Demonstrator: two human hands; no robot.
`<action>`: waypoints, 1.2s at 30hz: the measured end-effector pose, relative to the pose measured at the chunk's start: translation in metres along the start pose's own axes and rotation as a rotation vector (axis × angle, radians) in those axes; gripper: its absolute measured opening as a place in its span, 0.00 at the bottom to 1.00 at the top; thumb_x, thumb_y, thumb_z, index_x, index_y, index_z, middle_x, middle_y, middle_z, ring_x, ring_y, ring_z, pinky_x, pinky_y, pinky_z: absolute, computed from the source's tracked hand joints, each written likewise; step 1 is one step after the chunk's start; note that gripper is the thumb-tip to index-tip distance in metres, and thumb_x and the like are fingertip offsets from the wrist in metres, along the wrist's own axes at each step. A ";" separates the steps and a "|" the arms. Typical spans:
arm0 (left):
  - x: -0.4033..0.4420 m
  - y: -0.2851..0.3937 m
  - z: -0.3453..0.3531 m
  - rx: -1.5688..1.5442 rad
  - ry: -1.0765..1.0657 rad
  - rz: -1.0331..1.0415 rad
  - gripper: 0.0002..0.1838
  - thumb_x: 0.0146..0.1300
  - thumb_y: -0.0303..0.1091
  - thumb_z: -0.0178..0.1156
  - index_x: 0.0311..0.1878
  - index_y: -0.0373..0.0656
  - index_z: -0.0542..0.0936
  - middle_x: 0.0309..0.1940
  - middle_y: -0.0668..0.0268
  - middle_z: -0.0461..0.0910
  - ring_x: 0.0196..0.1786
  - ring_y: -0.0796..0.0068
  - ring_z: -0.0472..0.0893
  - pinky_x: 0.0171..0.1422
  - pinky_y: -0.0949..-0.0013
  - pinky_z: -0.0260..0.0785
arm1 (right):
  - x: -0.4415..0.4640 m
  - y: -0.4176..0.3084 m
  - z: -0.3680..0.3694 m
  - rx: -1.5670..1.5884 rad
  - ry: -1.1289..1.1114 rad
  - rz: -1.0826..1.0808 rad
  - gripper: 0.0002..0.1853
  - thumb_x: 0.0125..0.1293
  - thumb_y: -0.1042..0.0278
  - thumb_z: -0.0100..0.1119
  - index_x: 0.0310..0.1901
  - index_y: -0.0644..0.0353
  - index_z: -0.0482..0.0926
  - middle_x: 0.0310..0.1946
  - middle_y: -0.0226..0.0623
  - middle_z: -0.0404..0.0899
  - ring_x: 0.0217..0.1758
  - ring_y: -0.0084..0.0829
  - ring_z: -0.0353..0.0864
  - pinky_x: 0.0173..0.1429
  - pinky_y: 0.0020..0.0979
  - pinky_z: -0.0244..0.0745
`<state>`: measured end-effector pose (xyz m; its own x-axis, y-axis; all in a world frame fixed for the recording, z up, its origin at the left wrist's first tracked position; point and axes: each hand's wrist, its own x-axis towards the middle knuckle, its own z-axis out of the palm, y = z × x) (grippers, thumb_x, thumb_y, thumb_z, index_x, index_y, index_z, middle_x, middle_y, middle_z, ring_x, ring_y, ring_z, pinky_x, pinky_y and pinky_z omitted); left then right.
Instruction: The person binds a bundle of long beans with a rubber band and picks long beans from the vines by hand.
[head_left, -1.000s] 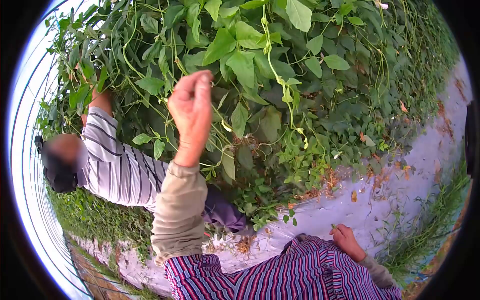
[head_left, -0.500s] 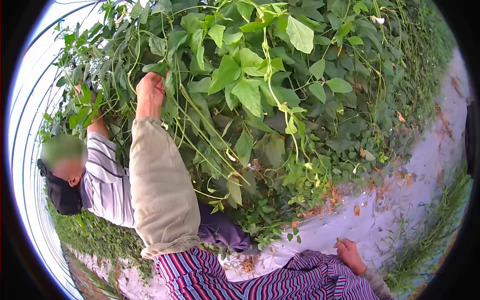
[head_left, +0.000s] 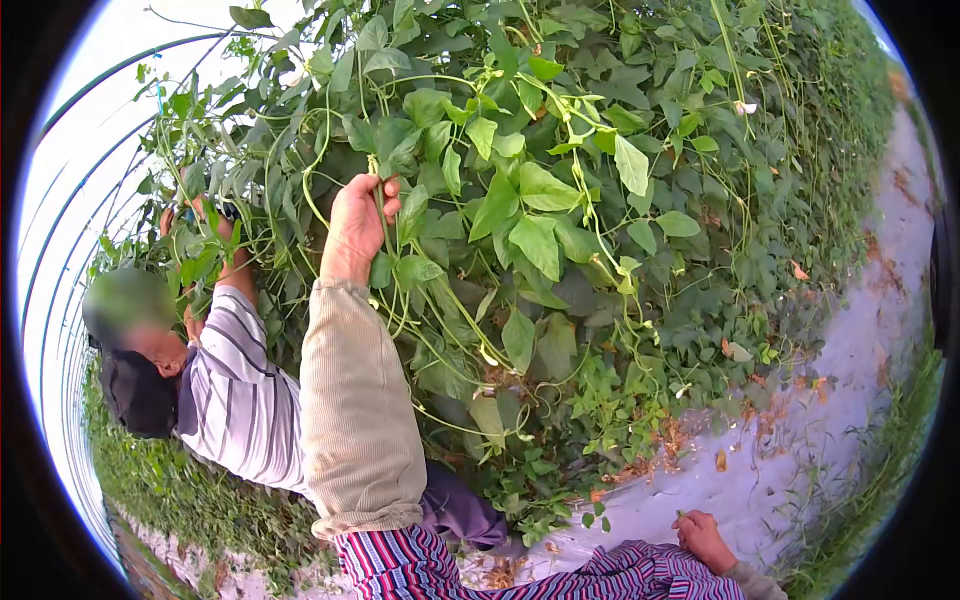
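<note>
My left hand [head_left: 360,222] is raised among the leafy bean vines [head_left: 540,220], its fingers closed round a thin green stem [head_left: 374,165] beside hanging pods and tendrils. Low at the right, my right hand [head_left: 704,540] is closed near my striped clothing [head_left: 640,572], with a small green piece [head_left: 680,514] showing at its fingertips. What else the right hand may hold is hidden.
A co-worker in a striped shirt [head_left: 240,400] and dark cap [head_left: 138,392] reaches into the vines at the left. Pale ground sheeting [head_left: 740,470] with dry leaves runs along the plants. Curved frame tubes [head_left: 85,85] stand at the far left.
My left hand moved left and up into the foliage, then shifted right and is now closed on a stem. The vines shifted. My right hand stays low.
</note>
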<state>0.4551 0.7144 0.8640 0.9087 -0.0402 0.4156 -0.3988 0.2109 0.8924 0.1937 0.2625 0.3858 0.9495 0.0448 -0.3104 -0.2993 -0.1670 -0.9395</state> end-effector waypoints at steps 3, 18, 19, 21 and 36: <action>-0.012 0.005 0.010 -0.021 0.024 0.036 0.11 0.66 0.40 0.43 0.37 0.45 0.72 0.22 0.71 0.71 0.21 0.75 0.65 0.29 0.71 0.54 | 0.001 0.014 0.002 0.111 -0.015 0.050 0.11 0.64 0.69 0.48 0.31 0.68 0.77 0.17 0.31 0.71 0.18 0.21 0.68 0.22 0.25 0.65; -0.013 0.008 0.005 0.140 0.359 0.211 0.11 0.63 0.33 0.46 0.35 0.38 0.76 0.19 0.68 0.74 0.19 0.75 0.70 0.26 0.74 0.65 | 0.002 0.022 0.018 0.046 -0.041 -0.055 0.13 0.64 0.68 0.48 0.34 0.67 0.80 0.19 0.33 0.74 0.20 0.22 0.72 0.25 0.26 0.70; -0.016 0.010 0.005 0.186 0.346 0.174 0.11 0.63 0.33 0.46 0.36 0.37 0.76 0.21 0.68 0.73 0.22 0.76 0.71 0.26 0.75 0.64 | 0.001 0.022 0.018 0.012 -0.045 -0.030 0.13 0.64 0.67 0.48 0.34 0.67 0.80 0.18 0.33 0.74 0.19 0.22 0.72 0.25 0.26 0.70; -0.019 0.008 0.010 0.207 0.314 0.201 0.11 0.64 0.34 0.46 0.35 0.38 0.76 0.20 0.70 0.72 0.22 0.79 0.69 0.26 0.76 0.63 | 0.009 0.038 0.018 0.047 -0.006 -0.036 0.12 0.61 0.67 0.50 0.34 0.65 0.82 0.15 0.33 0.75 0.19 0.25 0.74 0.26 0.28 0.71; -0.001 -0.001 0.034 0.290 0.387 0.114 0.07 0.64 0.33 0.48 0.29 0.47 0.71 0.15 0.78 0.61 0.14 0.85 0.55 0.18 0.77 0.42 | -0.002 0.038 -0.030 -0.054 0.093 -0.184 0.12 0.63 0.65 0.51 0.34 0.63 0.81 0.22 0.38 0.76 0.26 0.30 0.74 0.32 0.31 0.70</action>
<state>0.4503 0.6809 0.8684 0.8147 0.3444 0.4666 -0.4660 -0.0901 0.8802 0.1831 0.2268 0.3556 0.9931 -0.0111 -0.1169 -0.1165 -0.2172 -0.9691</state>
